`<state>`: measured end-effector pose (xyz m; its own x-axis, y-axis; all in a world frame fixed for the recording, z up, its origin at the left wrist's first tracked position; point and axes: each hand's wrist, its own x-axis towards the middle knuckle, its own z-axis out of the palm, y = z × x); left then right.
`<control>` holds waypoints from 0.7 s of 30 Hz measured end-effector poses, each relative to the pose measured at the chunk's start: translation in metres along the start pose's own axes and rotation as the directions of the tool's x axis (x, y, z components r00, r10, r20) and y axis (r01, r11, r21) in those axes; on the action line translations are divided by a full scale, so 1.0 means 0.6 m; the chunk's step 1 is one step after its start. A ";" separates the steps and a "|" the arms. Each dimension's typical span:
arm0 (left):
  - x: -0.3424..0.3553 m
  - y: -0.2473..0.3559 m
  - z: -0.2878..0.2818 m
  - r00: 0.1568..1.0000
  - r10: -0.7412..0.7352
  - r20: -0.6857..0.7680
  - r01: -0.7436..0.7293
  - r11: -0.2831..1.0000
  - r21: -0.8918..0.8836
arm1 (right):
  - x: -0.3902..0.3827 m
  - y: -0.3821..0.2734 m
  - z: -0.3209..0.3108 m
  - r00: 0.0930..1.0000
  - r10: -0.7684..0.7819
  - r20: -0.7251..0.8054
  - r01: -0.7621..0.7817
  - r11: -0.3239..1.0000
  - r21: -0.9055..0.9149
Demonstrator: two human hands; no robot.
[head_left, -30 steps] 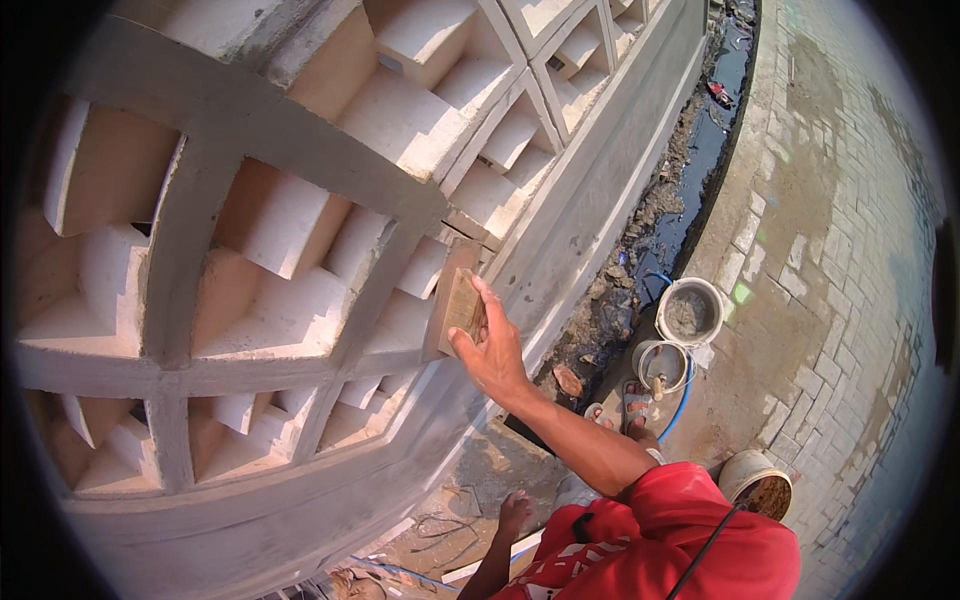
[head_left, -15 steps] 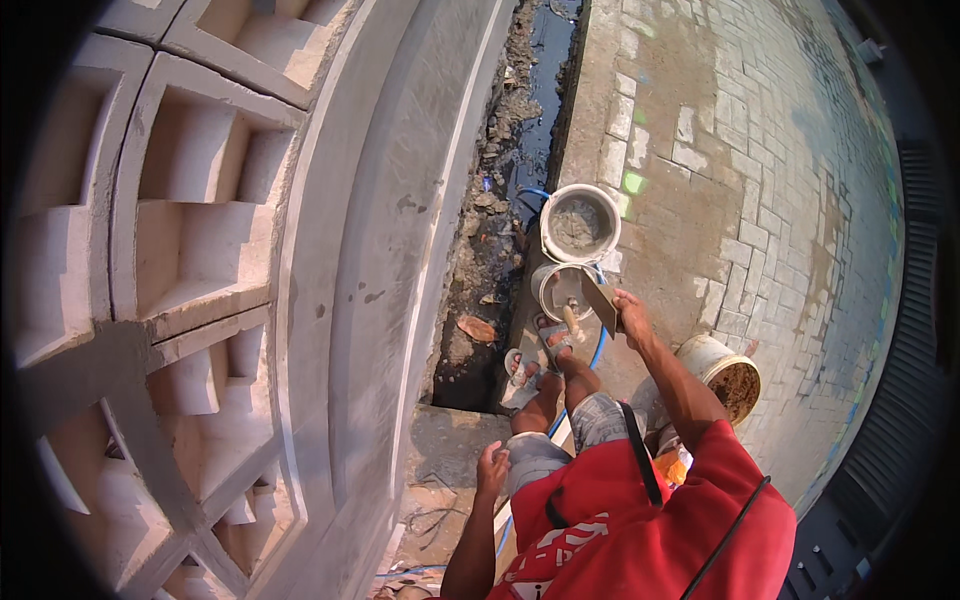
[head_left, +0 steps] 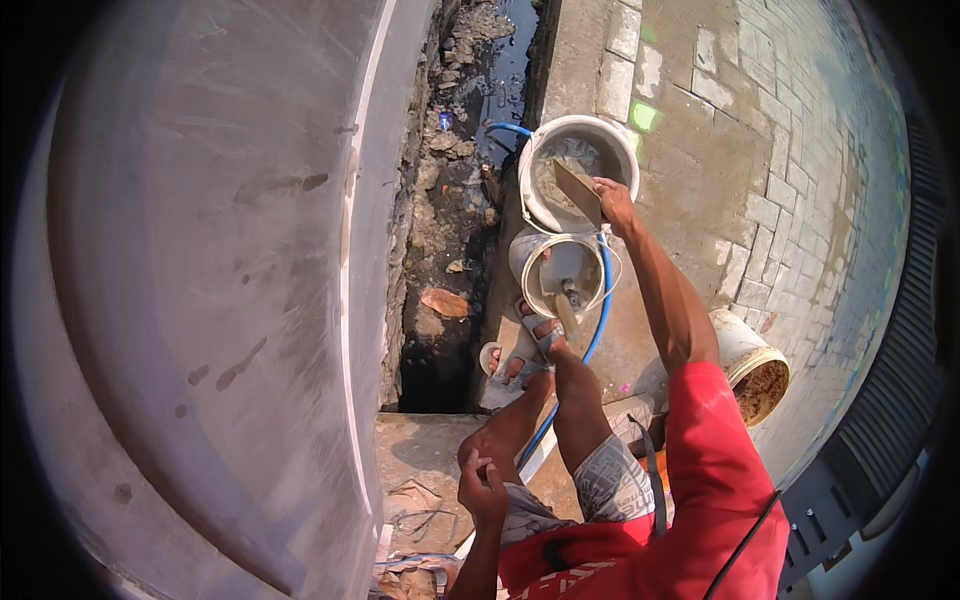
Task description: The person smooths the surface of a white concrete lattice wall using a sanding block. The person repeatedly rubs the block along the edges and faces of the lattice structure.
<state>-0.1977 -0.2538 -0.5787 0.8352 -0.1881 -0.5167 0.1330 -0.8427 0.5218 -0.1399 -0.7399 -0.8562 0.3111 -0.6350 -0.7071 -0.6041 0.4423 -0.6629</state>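
Note:
My right hand (head_left: 613, 203) grips a flat board-like float (head_left: 575, 188), tilted into the mouth of a white bucket (head_left: 629, 150) that holds grey wet mix (head_left: 560, 150). Just below it stands a smaller white pail (head_left: 530, 270) with a handled tool (head_left: 568, 300) in it. My left hand (head_left: 482, 490) is by my left knee, its fingers loosely bent and apart with nothing visible in them. A blue hose (head_left: 603, 325) runs past both buckets and my sandalled feet.
A grey plastered wall (head_left: 220, 250) fills the left. Beside it runs an open drain (head_left: 450, 220) with dark water and rubble. Paving (head_left: 780, 200) spreads to the right, where a stained bucket (head_left: 735, 335) lies tilted near my right elbow. A dark corrugated surface (head_left: 880, 370) borders the far right.
My right hand has moved the float from the block wall down to the upper bucket. The view has swung from the patterned blocks toward the drain and buckets; my left hand is by the knee.

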 end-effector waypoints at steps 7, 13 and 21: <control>0.021 -0.008 0.015 0.999 0.000 -0.048 -0.002 1.000 -0.031 | 0.086 0.057 0.018 0.999 -0.033 -0.001 0.033 0.995 -0.095; 0.027 -0.030 0.020 0.997 -0.009 -0.081 0.004 0.998 -0.063 | 0.081 0.065 0.027 0.993 -0.106 0.048 0.112 0.984 -0.140; 0.046 -0.034 0.020 0.997 0.014 -0.073 -0.017 0.999 -0.038 | 0.073 0.055 0.040 0.989 0.126 0.075 -0.134 0.983 0.124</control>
<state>-0.1837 -0.2476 -0.6117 0.8740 -0.1627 -0.4579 0.1388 -0.8194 0.5561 -0.1287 -0.7382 -0.9147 0.2865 -0.5255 -0.8011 -0.5450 0.5983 -0.5874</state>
